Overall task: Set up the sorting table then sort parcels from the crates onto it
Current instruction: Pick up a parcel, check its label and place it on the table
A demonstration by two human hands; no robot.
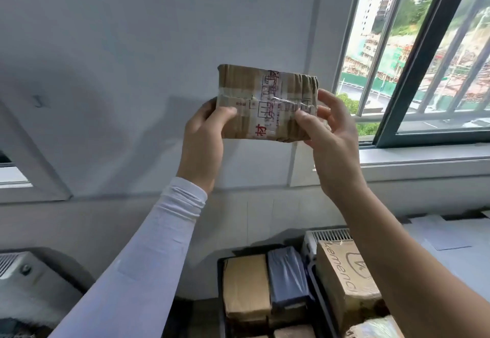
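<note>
At the centre of the frame, raised in front of a pale wall (132, 72), a flat brown parcel (266, 101) is held up by both hands. It is wrapped in creased brown paper, bound with clear tape, and carries red printed characters and faint boxes across its face.

Left of it, the left hand (204, 139) grips the parcel's left edge, thumb curled over the front face and the other fingers hidden behind it. That arm wears a white sleeve (148, 253) reaching up from the lower left of the frame.

Right of the parcel, the right hand (331, 141) pinches its right edge, thumb pressed on the front near the lower right corner and fingers bent round the side and back. That forearm is bare and runs in from the lower right.

Along the bottom centre of the frame sits a dark crate (221, 298) packed with more parcels: a tan one (245, 284) on the left and a blue plastic-wrapped one (287, 276) just beside it. Further right stands a cardboard box (347, 284) with printed lettering on top.

At the upper right, a barred window (413, 54) shows buildings and trees outside. A white radiator (16, 266) sits at the lower left edge.
</note>
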